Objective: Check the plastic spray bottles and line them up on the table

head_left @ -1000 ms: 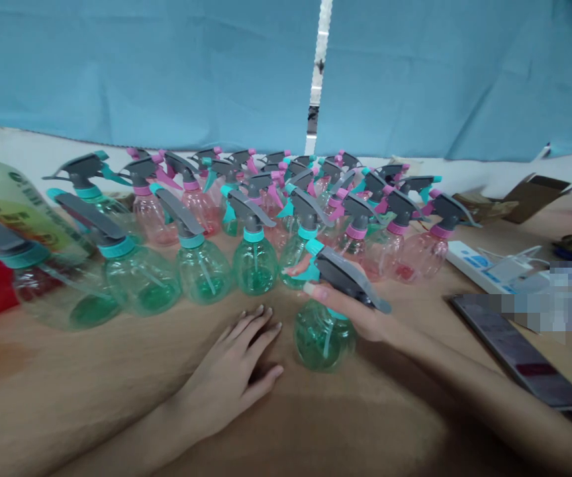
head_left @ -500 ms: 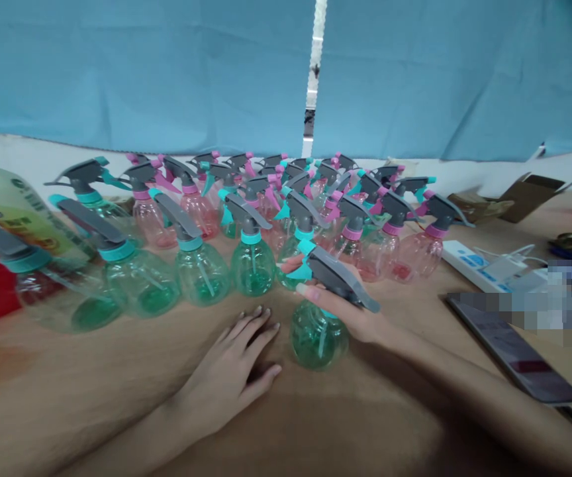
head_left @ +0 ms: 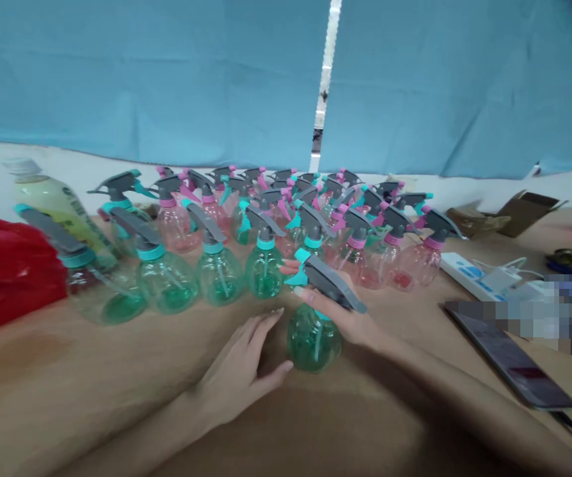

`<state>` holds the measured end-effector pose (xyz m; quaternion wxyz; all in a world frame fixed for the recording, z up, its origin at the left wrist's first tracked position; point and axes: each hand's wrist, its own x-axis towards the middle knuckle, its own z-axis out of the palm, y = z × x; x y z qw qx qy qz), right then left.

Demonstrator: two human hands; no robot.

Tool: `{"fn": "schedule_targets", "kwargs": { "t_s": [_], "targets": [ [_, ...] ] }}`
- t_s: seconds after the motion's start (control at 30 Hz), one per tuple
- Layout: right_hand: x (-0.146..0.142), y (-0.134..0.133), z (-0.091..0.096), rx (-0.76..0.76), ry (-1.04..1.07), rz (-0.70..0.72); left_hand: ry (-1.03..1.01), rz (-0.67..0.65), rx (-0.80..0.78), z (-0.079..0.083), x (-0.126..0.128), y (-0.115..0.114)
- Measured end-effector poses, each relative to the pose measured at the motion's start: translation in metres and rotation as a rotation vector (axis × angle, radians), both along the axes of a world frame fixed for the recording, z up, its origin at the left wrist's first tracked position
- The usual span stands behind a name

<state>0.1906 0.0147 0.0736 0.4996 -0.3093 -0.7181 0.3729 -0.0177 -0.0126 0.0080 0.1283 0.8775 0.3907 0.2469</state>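
Before me stands a green spray bottle point(head_left: 314, 339) with a grey trigger head and a turquoise nozzle and collar. My right hand point(head_left: 343, 318) grips it around the neck, just under the head; some of its fingers are hidden behind the bottle. To the left of the bottle, my left hand point(head_left: 243, 361) is open, thumb and fingers apart, its thumb tip close to the bottle's side. Behind the hands a front row includes another green spray bottle point(head_left: 265, 270) and, farther right, a pink spray bottle point(head_left: 418, 265).
Several more green and pink spray bottles crowd the back. A large labelled bottle point(head_left: 65, 209) and a red plastic bag point(head_left: 10, 271) are at left. At right lie a phone point(head_left: 512, 358), a white power strip point(head_left: 469, 273) and an open cardboard box point(head_left: 529, 212).
My left hand has lifted and turned, its thumb coming nearer the held bottle. My right hand keeps its grip. The view has shifted left, so most things appear farther right.
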Motion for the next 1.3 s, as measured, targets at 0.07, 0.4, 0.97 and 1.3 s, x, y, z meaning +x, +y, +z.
{"fn": "schedule_targets", "kwargs": {
  "t_s": [0.07, 0.4, 0.97, 1.3],
  "targets": [
    [-0.012, -0.003, 0.0, 0.024, -0.036, -0.032, -0.074, 0.01, -0.004, 0.005, -0.001, -0.007],
    [-0.117, -0.02, 0.009, 0.291, -0.014, -0.002, -0.277, 0.212, 0.042, 0.011, -0.05, -0.046],
    [-0.204, -0.01, 0.062, 0.465, -0.29, 0.077, -0.163, 0.681, 0.386, 0.027, -0.212, -0.06],
    [-0.267, 0.045, 0.091, 0.697, -0.744, -0.316, -0.266, 0.782, 0.365, 0.031, -0.275, -0.011]
  ]
}}
